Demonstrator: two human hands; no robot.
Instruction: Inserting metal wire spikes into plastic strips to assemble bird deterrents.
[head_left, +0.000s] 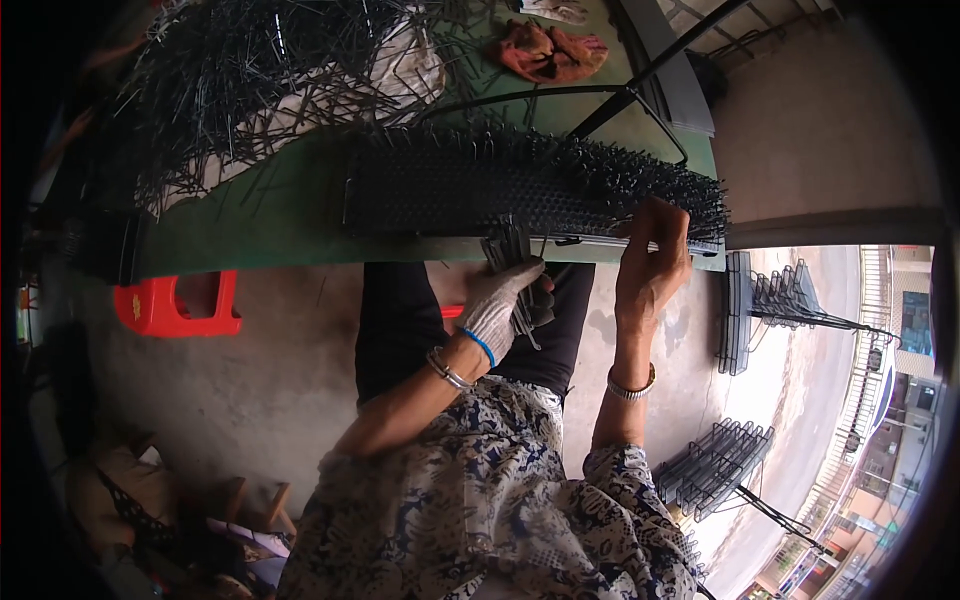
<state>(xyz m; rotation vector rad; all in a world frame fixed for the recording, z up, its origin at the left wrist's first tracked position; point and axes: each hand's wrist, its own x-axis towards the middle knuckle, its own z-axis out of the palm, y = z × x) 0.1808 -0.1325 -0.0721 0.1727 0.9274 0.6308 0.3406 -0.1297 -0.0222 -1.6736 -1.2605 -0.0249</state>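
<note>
My left hand (492,308), in a pale knit glove with a blue cuff, is closed round a bundle of thin black metal rods (512,248) at the front edge of the table. Just beyond it lies a long black perforated board (440,192). Many short black hooked pins (610,168) stand up densely along its far side and right end. Over the board's right front part is my bare right hand (655,262), thumb and fingers pinched together by the pins. Whatever those fingertips hold is hidden.
A big tangled heap of black rods (270,70) covers pale sacking (405,62) at the back left of the green table (240,240). An orange-red cloth (552,52) lies behind the board. A black metal arm (655,68) slants above. A red stool (185,305) stands left; wire racks (735,312) stand right.
</note>
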